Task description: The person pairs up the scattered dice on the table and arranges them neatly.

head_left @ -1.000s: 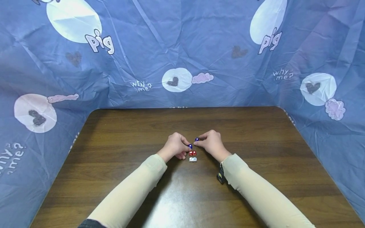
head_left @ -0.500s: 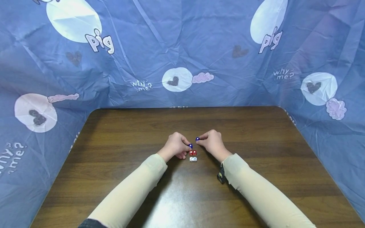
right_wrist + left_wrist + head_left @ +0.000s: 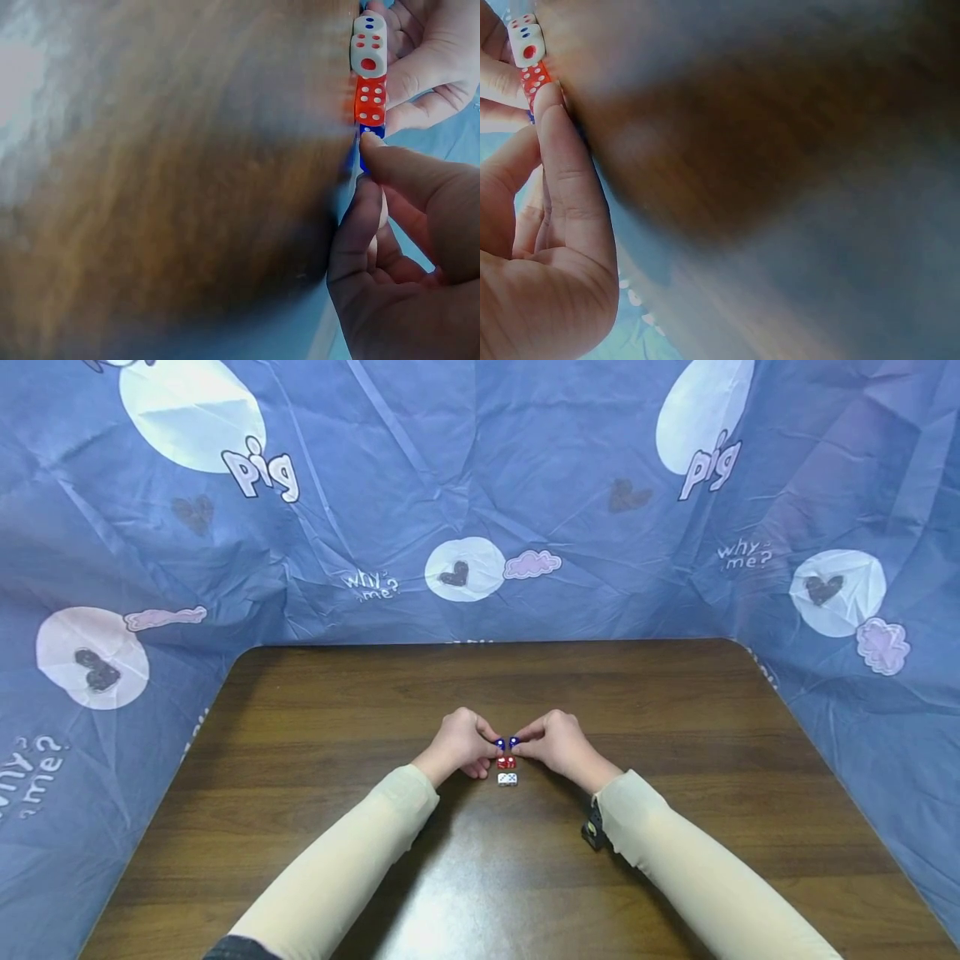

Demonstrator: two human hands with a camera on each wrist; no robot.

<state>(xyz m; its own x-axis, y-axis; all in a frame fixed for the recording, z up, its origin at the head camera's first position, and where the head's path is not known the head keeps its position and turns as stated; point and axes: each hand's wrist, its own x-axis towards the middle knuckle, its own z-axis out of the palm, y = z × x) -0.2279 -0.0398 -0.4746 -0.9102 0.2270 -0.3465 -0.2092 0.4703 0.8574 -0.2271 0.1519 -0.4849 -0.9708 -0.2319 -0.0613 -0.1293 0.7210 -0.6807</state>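
In the head view, my left hand (image 3: 459,745) pinches a blue die (image 3: 500,744) between thumb and finger. Facing it, my right hand (image 3: 561,745) pinches a second blue die (image 3: 514,742), with a narrow gap between the two. Just in front of them sits a pair of red dice (image 3: 507,762), and nearer still a pair of white dice (image 3: 507,779). Seen from the right wrist, white dice (image 3: 368,56), red dice (image 3: 370,101) and a blue die (image 3: 366,156) form a row. My fingers mostly cover the blue in the left wrist view, beside a red die (image 3: 535,76).
The dice are near the middle of a brown wooden table (image 3: 337,693). A blue printed cloth (image 3: 480,485) hangs behind and along both sides of it. A black band with a small device (image 3: 593,828) is at my right wrist.
My right hand has brought its blue die toward me and slightly left, level with the other blue die. My left hand keeps its place, still pinching its die.
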